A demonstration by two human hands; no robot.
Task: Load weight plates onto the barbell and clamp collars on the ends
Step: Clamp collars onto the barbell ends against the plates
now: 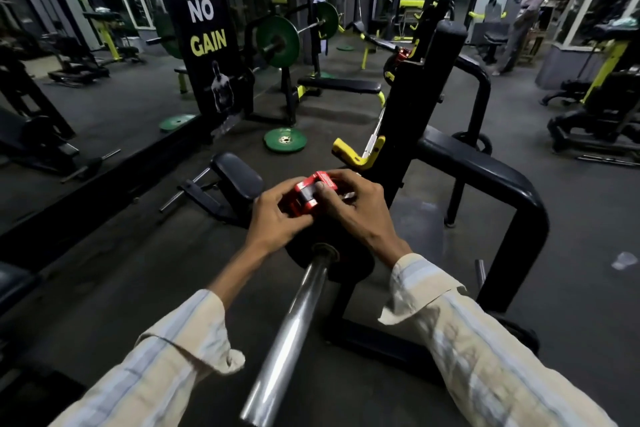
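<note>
A chrome barbell sleeve (291, 333) runs from the bottom centre up toward a black weight plate (349, 263) mounted on it. Above the plate, both my hands hold a red clamp collar (313, 192) with a black band. My left hand (277, 215) grips its left side with curled fingers. My right hand (356, 204) wraps its right side, thumb across the top. Whether the collar sits around the bar is hidden by the hands and the plate.
A black rack upright (422, 107) with a yellow hook (360, 156) stands just behind the collar, its frame (502, 184) curving right. A green plate (285, 140) lies on the floor ahead. Benches, a loaded green barbell (277, 42) and a standing person (533, 7) are farther off.
</note>
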